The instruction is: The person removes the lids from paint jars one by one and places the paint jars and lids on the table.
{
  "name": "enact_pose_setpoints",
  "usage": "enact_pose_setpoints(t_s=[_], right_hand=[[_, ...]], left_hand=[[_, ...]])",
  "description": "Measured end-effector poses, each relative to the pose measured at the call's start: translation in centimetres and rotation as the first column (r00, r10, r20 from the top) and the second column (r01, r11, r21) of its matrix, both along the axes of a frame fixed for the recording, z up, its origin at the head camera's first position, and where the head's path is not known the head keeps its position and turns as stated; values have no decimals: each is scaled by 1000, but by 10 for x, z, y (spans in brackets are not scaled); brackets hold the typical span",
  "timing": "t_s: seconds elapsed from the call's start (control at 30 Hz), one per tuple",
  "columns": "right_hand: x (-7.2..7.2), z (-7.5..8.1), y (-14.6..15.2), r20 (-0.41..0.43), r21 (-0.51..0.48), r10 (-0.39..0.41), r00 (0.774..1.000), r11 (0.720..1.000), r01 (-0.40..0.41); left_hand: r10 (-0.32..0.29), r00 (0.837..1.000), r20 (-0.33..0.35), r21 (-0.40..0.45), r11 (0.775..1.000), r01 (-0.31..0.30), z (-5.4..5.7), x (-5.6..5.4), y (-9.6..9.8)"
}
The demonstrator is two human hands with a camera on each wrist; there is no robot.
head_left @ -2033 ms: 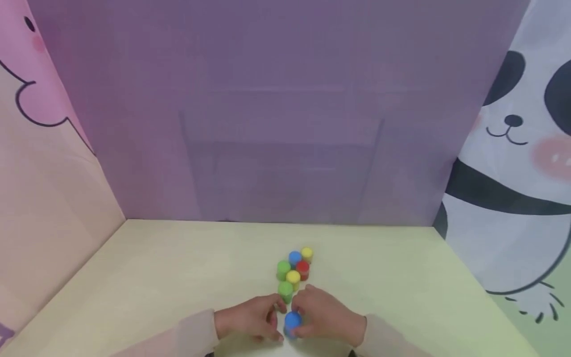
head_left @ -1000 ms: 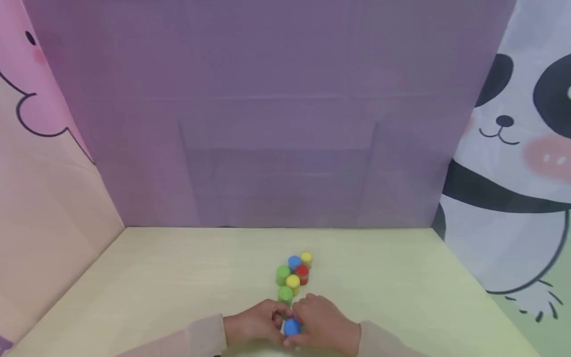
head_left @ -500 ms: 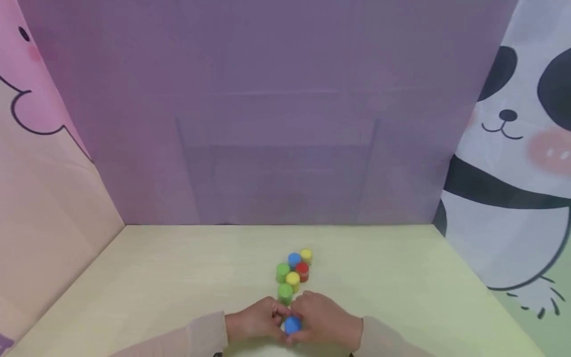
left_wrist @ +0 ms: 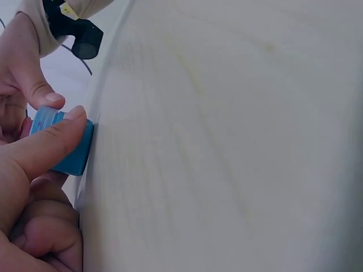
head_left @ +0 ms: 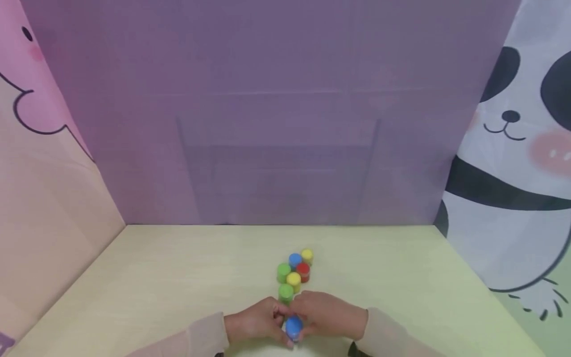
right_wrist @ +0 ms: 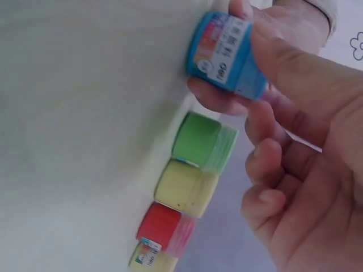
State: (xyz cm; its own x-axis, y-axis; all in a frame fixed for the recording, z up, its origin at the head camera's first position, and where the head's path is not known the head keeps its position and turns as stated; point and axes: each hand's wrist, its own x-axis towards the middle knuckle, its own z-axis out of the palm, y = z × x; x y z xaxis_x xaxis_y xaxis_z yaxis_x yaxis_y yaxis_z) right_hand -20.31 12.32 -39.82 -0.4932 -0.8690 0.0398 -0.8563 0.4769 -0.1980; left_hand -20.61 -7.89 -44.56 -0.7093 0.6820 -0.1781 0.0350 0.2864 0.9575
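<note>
A small blue paint jar [head_left: 294, 327] with a printed label stands near the front of the table, between both hands. My left hand [head_left: 258, 320] holds its body, thumb on one side and a finger on the other; the remaining fingers are curled, as the left wrist view shows. From the right side, my right hand [head_left: 332, 312] has thumb and index finger at the lid [right_wrist: 252, 79], which is paler than the body. Its other fingers are bent and hold nothing. Just beyond the hands is a green jar [head_left: 286, 292], its lower part partly covered by fingers in the head view.
Behind that green jar, a close zigzag of jars runs back: yellow [head_left: 293, 281], red [head_left: 303, 271], green [head_left: 283, 272], blue [head_left: 295, 261] and yellow [head_left: 307, 256]. A purple panel [head_left: 276, 124] rises along the table's [head_left: 178, 267] back edge; printed sheets flank both sides.
My left hand has closed in from the left and now grips the blue jar. My right fingers have shifted a little right at the lid. The other jars have stayed put.
</note>
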Motion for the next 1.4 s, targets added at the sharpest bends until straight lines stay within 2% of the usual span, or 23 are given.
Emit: enact_pose_setpoints(t_s=[0.13, 0.23, 0.37, 0.53, 0.67, 0.83, 0.97, 1.07, 1.17, 1.27, 1.4], right_hand=[[-2, 3, 2, 12, -7, 69, 998, 998, -69], [-2, 4, 2, 53, -14, 63, 997, 998, -62], [3, 4, -4, 81, -22, -67, 994, 997, 69], [15, 5, -11, 4, 0, -230, 973, 973, 230], [21, 6, -14, -19, 45, -299, 954, 953, 300], [21, 5, -14, 62, 74, -325, 944, 945, 320], [17, 4, -11, 105, 55, -281, 954, 960, 276], [12, 3, -6, 115, 39, -204, 972, 979, 200], [7, 3, 0, 153, 10, -119, 981, 993, 119], [1, 3, 6, 218, -52, -32, 975, 998, 45], [-1, 1, 8, 237, -113, 46, 971, 993, -20]], left_hand=[[16, 1000, 27, 7, 1000, -16, 0, 0, 1], [15, 999, 37, 34, 999, -17, 0, 1, 1], [23, 999, 24, 43, 999, -24, -1, 1, 0], [40, 999, 4, 40, 998, -40, 0, 1, 0], [48, 999, 7, 25, 999, -48, 1, 0, 0], [31, 999, 28, 11, 999, -31, 2, 0, 0], [8, 999, 36, 42, 999, -9, 1, 1, 0], [-1, 999, 38, 44, 999, 0, 1, 1, 1], [3, 999, 33, 22, 1000, -4, 2, 0, 1], [19, 999, 29, 4, 1000, -19, 2, -1, 3], [38, 999, 35, -17, 999, -38, 1, -1, 3]])
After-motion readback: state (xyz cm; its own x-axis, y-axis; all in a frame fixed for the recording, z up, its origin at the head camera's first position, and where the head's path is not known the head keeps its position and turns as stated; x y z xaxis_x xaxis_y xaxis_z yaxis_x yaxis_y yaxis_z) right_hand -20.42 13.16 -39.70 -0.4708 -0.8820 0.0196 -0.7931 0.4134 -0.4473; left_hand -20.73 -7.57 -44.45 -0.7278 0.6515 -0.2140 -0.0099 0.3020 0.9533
